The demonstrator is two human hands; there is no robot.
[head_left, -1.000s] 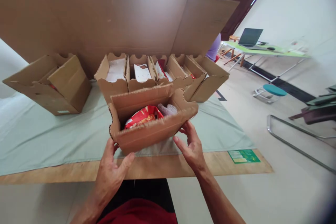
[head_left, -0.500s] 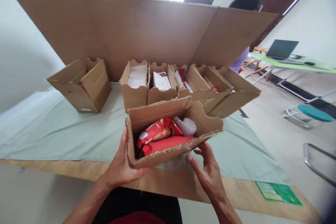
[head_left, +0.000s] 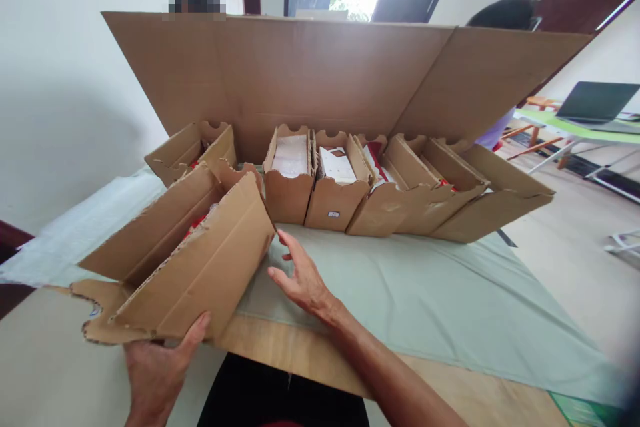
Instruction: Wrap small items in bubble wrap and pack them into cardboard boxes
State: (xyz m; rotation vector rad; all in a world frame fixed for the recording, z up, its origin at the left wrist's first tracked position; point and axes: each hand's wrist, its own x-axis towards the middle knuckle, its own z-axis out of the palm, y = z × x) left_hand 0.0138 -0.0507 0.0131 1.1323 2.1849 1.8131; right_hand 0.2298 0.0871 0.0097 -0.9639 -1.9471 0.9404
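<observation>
An open-topped cardboard box (head_left: 200,270) is tilted at the left, its near end past the table's front edge. My left hand (head_left: 163,360) grips that near end from below, thumb on the side wall and the other fingers hidden underneath. My right hand (head_left: 300,273) is beside the box's far corner, fingers apart and holding nothing; whether a fingertip touches the cardboard I cannot tell. Inside the box only a bit of a red packet (head_left: 194,227) shows; the other contents are hidden by the wall.
Several cardboard boxes stand in a row at the back, one holding a white box (head_left: 337,165). Another box (head_left: 175,153) stands behind the tilted one. A tall cardboard panel (head_left: 320,73) rises behind them. Bubble wrap (head_left: 100,227) lies left. Two people are partly visible beyond the panel.
The box has moved left and turned so that its long side runs away from me. My right hand has come off its underside and moved left. The view has shifted left.
</observation>
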